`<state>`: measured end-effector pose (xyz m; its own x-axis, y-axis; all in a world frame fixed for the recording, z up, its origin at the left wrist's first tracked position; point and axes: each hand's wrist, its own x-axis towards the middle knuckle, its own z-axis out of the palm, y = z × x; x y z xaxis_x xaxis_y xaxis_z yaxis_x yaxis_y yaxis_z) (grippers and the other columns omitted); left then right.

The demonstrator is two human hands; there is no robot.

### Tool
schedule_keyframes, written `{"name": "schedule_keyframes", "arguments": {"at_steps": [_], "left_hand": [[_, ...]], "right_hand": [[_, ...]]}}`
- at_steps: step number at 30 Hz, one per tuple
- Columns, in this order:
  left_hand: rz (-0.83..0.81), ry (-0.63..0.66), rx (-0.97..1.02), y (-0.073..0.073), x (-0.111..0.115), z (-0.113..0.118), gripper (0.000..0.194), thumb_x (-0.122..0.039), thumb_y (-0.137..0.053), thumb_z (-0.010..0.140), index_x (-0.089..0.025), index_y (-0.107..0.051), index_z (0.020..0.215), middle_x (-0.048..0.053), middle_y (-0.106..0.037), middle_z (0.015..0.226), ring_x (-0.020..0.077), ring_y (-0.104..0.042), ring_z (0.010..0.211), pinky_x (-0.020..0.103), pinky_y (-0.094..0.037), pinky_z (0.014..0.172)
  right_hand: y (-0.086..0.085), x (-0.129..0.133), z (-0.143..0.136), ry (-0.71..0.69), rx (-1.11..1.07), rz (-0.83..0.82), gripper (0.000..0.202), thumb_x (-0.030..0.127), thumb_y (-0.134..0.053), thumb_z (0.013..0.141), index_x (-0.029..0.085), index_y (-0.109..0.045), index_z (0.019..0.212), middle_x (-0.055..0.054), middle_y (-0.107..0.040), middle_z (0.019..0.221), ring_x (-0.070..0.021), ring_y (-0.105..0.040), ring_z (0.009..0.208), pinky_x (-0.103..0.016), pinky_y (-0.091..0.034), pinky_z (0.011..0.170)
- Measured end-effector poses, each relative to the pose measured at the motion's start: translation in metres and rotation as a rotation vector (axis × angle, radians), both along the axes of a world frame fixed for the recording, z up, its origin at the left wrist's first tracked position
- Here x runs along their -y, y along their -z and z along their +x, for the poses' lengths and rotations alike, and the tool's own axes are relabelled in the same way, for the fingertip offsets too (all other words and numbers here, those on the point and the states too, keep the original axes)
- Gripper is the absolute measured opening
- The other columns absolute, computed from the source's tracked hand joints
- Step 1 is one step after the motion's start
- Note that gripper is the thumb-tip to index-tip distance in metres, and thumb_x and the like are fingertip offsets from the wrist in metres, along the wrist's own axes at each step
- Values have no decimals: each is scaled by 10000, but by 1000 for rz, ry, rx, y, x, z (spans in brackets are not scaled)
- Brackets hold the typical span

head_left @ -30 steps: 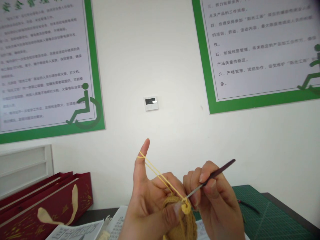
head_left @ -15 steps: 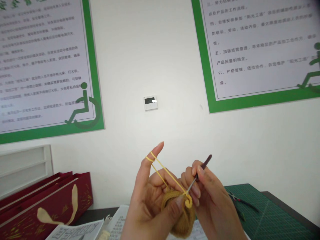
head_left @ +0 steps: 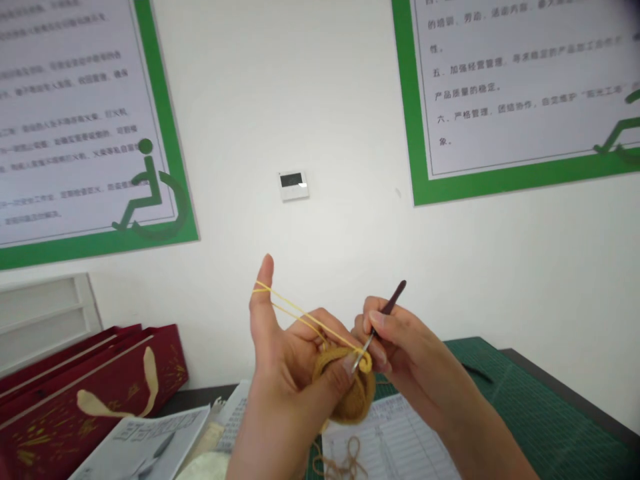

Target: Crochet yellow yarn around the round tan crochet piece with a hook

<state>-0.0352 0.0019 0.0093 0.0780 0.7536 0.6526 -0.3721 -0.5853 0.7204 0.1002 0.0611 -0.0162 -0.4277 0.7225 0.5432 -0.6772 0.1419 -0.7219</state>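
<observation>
Brown crochet piece [head_left: 357, 404]: round, held up above the table, low centre of view. Small pale yellow curl [head_left: 366, 363] on its upper right edge. Left hand [head_left: 283, 373] comes in at the piece's left, thumb pressed on its near face, pinching it against the bent fingers; index finger raised well above the piece, yellow yarn [head_left: 302, 311] looped round it. Two strands slant down from that finger to the piece's top edge.

Right hand [head_left: 407, 347] just right of the piece, thumb and fingertips pinching a crochet hook [head_left: 395, 297]. Dark handle points up and away to the right; metal end at the yellow curl, can't tell if it's inside a stitch.

Below the piece: printed sheet [head_left: 400, 437], loose brown strand [head_left: 354, 460] looped near its left edge. Right of the piece: green cutting mat [head_left: 535, 407], dark curved tool handle [head_left: 479, 374] on it, partly hidden by the right hand. Left of the piece: papers [head_left: 150, 437], then dark red gift bags [head_left: 115, 383] with cream ribbon handle. Above the piece, on the wall: small white panel [head_left: 294, 192] with dark screen, green-bordered posters upper left [head_left: 60, 120] and upper right [head_left: 490, 100].
</observation>
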Motion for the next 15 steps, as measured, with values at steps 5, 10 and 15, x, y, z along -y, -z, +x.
{"name": "schedule_keyframes", "arguments": {"at_steps": [5, 10, 15], "left_hand": [[35, -52, -47, 5, -5, 7, 1156, 27, -656, 854, -582, 9, 1578, -8, -726, 782, 217, -671, 564, 271, -474, 452], [64, -124, -27, 9, -14, 14, 1186, 104, -668, 779, -453, -41, 1618, -27, -718, 735, 196, -645, 546, 279, -499, 449], [122, -162, 12, 14, -18, 21, 1132, 184, -589, 737, -358, -141, 1624, -57, -701, 705, 154, -591, 558, 282, -505, 523]], "right_hand": [[2, -10, 16, -9, 39, 81, 300, 371, -722, 901, 211, -564, 702, 48, -564, 598, -115, -451, 576, -251, -345, 575], [5, -16, 23, 138, 20, 243, 246, 333, -784, 888, 232, -584, 787, 51, -658, 700, -108, -563, 659, -255, -460, 646], [6, -13, 17, 469, -21, 326, 256, 393, -829, 834, 245, -625, 791, 48, -662, 786, -105, -603, 717, -268, -530, 713]]}}
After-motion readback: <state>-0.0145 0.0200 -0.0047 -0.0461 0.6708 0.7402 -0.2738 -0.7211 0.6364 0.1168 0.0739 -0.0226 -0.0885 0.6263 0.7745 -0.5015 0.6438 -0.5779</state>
